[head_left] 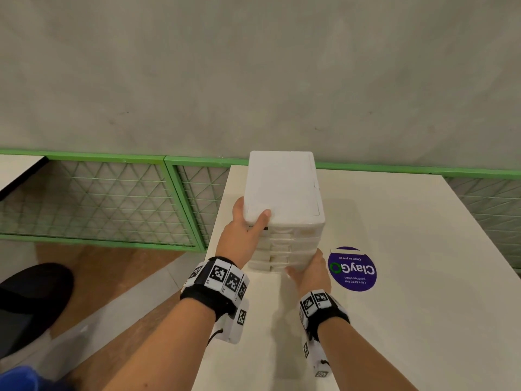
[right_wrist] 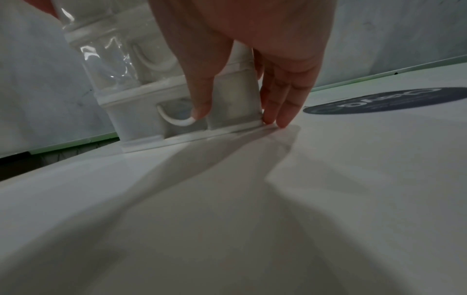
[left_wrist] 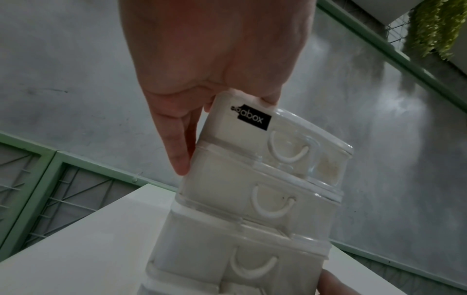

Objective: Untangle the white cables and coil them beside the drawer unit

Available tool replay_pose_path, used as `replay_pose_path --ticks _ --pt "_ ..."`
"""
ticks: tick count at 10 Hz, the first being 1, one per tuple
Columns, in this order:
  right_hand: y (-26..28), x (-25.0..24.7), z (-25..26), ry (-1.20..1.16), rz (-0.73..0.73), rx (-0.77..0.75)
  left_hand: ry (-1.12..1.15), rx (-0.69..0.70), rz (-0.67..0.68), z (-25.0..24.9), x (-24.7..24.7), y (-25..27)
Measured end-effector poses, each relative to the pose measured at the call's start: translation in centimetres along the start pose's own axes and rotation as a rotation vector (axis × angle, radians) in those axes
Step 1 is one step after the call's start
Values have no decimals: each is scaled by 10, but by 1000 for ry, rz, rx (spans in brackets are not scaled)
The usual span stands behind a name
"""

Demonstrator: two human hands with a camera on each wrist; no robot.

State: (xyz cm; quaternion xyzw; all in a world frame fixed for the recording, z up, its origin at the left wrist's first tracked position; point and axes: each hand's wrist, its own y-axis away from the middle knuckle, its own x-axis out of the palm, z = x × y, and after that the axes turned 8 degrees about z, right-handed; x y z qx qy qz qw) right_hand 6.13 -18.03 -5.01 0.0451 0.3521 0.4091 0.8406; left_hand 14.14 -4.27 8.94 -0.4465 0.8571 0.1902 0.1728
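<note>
Cables nowhere in sight, I judge I'm merely positioning the drawer unit (head_left: 283,204), my left hand (head_left: 244,238) clasping its top corner, my right hand (head_left: 308,270) clasping its base corner; next I must find them.

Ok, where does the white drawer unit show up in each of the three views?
Head: drawer unit centre frame, on the white table, left hand at its top corner, right hand at its base.
Left wrist: centre to bottom, seen from below.
Right wrist: upper left.
Shared landmark: its curved white drawer handles.
</note>
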Motion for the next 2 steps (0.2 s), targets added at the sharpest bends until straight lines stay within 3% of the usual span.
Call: replay_pose_path --ticks 2 --pt "22 -36 -23 148 224 -5 67 -144 9 10 0 18"
